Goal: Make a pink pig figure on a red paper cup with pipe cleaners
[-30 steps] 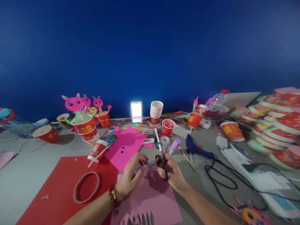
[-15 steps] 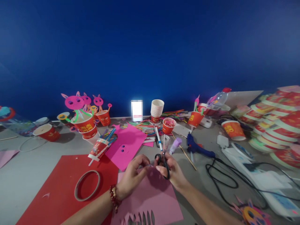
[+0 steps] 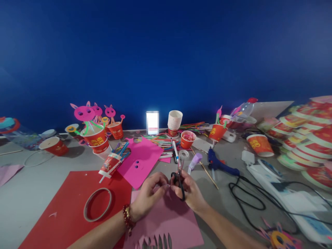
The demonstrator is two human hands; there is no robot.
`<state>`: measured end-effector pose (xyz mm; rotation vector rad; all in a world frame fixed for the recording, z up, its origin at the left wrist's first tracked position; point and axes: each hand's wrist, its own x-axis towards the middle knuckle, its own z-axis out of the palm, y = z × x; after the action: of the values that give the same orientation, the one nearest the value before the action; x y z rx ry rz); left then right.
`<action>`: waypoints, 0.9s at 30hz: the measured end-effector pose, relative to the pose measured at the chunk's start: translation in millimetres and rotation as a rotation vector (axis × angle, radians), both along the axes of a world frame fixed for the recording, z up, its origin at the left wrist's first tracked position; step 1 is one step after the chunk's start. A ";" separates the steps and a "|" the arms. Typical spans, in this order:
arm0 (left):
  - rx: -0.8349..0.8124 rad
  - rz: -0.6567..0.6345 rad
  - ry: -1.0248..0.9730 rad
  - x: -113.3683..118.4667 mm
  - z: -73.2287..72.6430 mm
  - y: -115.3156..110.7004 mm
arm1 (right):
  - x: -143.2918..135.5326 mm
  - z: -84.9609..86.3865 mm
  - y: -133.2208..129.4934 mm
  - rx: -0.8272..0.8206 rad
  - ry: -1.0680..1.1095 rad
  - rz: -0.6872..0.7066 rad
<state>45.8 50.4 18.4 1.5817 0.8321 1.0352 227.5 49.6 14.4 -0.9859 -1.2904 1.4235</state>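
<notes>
My right hand (image 3: 190,192) holds black-handled scissors (image 3: 178,178), blades pointing up and away from me. Its thumb and a finger meet the fingertips of my left hand (image 3: 153,190). Closed in a pinch, my left hand has something small and pale between its fingertips, too small to make out. Both hands are above a light pink sheet (image 3: 176,224). Several dark leaf-shaped pieces (image 3: 160,241) lie at that sheet's near edge. On the left, a roll of tape (image 3: 98,204) rests on a red sheet (image 3: 64,207).
A bright pink sheet (image 3: 141,160) lies beyond my left hand. Further right are a purple glue stick (image 3: 195,162), a blue glue gun (image 3: 221,164) with its black cable, and a white power strip (image 3: 290,204). Red cups (image 3: 188,139) and pink paper figures (image 3: 84,113) stand at the back.
My fingertips have come closer together, and the scissors have tilted slightly more upright. The whole view has shifted a little.
</notes>
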 end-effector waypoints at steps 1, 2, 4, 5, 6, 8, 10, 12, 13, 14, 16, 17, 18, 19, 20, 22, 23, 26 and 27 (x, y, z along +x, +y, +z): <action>-0.027 0.013 -0.053 -0.7 -0.1 1.6 | 0.6 0.4 -0.1 -0.011 -0.004 0.006; -0.059 0.025 -0.117 -1.6 0.2 3.3 | 1.3 0.6 -0.2 -0.025 -0.009 0.021; -0.124 0.032 -0.245 -3.6 1.7 6.5 | 2.9 0.5 -0.4 -0.063 -0.016 0.094; -0.150 0.027 -0.300 -4.5 2.9 7.7 | 3.7 0.0 -0.7 -0.081 -0.021 0.143; -0.169 0.022 -0.343 -5.2 4.4 8.7 | 4.3 -0.7 -0.9 -0.097 -0.027 0.193; -0.183 0.015 -0.393 -5.9 7.2 9.6 | 5.1 -2.9 -1.6 -0.122 -0.044 0.273; -0.180 0.019 -0.409 -5.7 8.9 9.7 | 5.4 -5.4 -2.5 -0.138 -0.058 0.307; -0.178 0.025 -0.413 -5.3 9.0 9.3 | 5.6 -7.8 -3.1 -0.146 -0.062 0.323; -0.178 0.025 -0.411 -5.2 8.5 9.0 | 5.6 -8.7 -3.4 -0.145 -0.064 0.328; -0.178 0.026 -0.411 -5.1 7.9 8.7 | 5.7 -9.5 -3.6 -0.143 -0.067 0.331; -0.179 0.026 -0.409 -5.3 6.7 8.2 | 5.6 -10.7 -3.7 -0.140 -0.071 0.329; -0.177 0.028 -0.408 -5.4 6.3 8.1 | 5.4 -11.0 -3.7 -0.141 -0.075 0.326; -0.176 0.032 -0.407 -5.5 6.1 8.0 | 5.2 -11.1 -3.6 -0.142 -0.080 0.323; -0.175 0.037 -0.405 -5.6 6.0 8.1 | 4.9 -11.1 -3.5 -0.145 -0.085 0.321; -0.174 0.043 -0.404 -5.7 6.0 8.2 | 4.7 -11.1 -3.5 -0.146 -0.089 0.320; -0.172 0.048 -0.402 -5.5 6.1 8.6 | 4.4 -11.0 -3.3 -0.148 -0.090 0.323; -0.173 0.048 -0.403 -5.4 6.0 8.8 | 4.4 -11.2 -3.2 -0.150 -0.087 0.324; -0.181 0.047 -0.416 -4.7 5.7 9.1 | 4.9 -12.5 -3.0 -0.161 -0.091 0.319; -0.184 0.049 -0.419 -4.4 5.8 9.1 | 5.1 -13.1 -3.0 -0.166 -0.096 0.315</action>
<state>41.3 59.5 24.2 1.1397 0.6560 1.2335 232.6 46.6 1.2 -1.0008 -1.4645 1.7650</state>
